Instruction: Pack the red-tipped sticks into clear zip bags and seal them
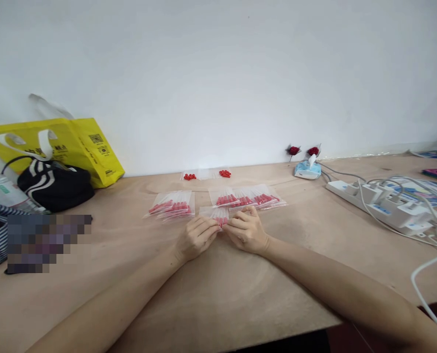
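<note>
At the middle of the table, my left hand (198, 237) and my right hand (250, 231) meet with fingers pinched on the near edge of a small clear plastic bag (211, 212). Inside that bag are slim white pieces with red ends pointing toward me. Just beyond my left hand lies an overlapping group of similar filled bags (172, 205). Another overlapping row of filled bags (245, 196) spreads behind my right hand. My fingertips partly cover the held bag's lower edge.
By the wall lie two clusters of small red pieces (189, 177) with pale sticks between them. A yellow bag (96, 152) and black pouch (56, 184) stand at left. To the right are a blue tissue pack (307, 169), two dark red flowers (294, 150) and a power strip (341, 188) with cables.
</note>
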A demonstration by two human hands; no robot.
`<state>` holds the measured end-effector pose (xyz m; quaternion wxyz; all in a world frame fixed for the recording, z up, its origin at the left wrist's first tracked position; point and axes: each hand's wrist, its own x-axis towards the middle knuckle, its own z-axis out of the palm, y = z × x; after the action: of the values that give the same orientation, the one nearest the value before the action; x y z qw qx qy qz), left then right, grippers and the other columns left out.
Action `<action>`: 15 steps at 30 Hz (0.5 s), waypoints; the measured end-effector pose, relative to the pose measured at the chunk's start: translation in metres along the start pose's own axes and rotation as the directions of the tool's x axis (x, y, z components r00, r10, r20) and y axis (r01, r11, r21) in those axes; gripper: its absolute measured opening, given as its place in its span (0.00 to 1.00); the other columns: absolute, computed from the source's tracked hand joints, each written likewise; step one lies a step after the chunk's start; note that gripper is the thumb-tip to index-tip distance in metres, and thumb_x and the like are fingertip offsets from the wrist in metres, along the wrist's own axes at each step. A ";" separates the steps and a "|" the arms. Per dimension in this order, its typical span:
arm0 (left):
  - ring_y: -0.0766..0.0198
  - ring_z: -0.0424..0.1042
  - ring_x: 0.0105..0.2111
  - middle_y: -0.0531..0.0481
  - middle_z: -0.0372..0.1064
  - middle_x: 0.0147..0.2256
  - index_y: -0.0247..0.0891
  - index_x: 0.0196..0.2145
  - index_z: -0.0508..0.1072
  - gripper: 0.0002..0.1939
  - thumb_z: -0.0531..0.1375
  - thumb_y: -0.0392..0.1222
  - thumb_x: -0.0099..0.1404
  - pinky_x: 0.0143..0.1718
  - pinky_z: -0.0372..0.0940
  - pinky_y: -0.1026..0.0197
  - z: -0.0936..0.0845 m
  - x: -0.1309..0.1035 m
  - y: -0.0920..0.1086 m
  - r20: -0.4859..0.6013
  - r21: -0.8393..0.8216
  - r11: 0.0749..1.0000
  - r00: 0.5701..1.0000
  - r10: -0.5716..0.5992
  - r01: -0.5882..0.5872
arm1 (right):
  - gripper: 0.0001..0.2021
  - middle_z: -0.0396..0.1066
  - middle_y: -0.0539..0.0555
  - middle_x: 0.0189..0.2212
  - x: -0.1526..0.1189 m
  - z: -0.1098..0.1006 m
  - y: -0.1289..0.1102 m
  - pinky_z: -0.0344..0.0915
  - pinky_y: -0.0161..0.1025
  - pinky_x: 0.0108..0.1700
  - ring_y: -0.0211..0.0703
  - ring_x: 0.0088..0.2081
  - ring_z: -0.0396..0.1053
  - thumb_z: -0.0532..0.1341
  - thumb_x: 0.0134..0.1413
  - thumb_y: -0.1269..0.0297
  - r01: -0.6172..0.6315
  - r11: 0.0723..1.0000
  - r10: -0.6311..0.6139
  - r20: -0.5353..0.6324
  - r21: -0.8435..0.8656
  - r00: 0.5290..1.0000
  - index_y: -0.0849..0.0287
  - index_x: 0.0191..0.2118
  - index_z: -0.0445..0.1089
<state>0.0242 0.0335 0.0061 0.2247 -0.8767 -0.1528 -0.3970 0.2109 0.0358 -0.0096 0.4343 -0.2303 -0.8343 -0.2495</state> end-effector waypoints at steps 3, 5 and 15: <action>0.64 0.70 0.32 0.49 0.71 0.30 0.35 0.33 0.68 0.04 0.55 0.31 0.60 0.33 0.66 0.61 -0.003 -0.002 -0.001 0.013 0.038 0.999 1.000 -0.023 0.023 | 0.08 0.67 0.47 0.21 -0.001 -0.001 0.001 0.47 0.41 0.39 0.34 0.28 0.60 0.54 0.52 0.71 -0.011 1.000 0.011 0.019 -0.012 1.000 0.57 0.29 0.69; 0.65 0.70 0.32 0.49 0.71 0.30 0.35 0.33 0.69 0.04 0.55 0.31 0.60 0.34 0.66 0.61 -0.006 -0.004 -0.002 0.025 0.065 0.997 0.999 -0.047 0.045 | 0.08 0.67 0.47 0.22 -0.001 -0.001 0.002 0.47 0.42 0.40 0.34 0.29 0.60 0.53 0.53 0.70 -0.027 1.000 0.027 0.035 -0.014 0.999 0.57 0.29 0.69; 0.64 0.69 0.31 0.48 0.70 0.30 0.34 0.33 0.67 0.04 0.56 0.30 0.59 0.33 0.66 0.61 -0.007 -0.005 -0.003 0.010 0.068 0.997 1.000 0.022 -0.023 | 0.06 0.68 0.47 0.23 0.000 0.001 0.000 0.48 0.40 0.40 0.34 0.28 0.59 0.55 0.52 0.69 -0.021 0.999 0.022 -0.019 0.030 1.000 0.56 0.30 0.69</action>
<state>0.0155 0.0321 0.0074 0.2582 -0.8720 -0.1575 -0.3849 0.2102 0.0361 -0.0098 0.4484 -0.2303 -0.8312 -0.2345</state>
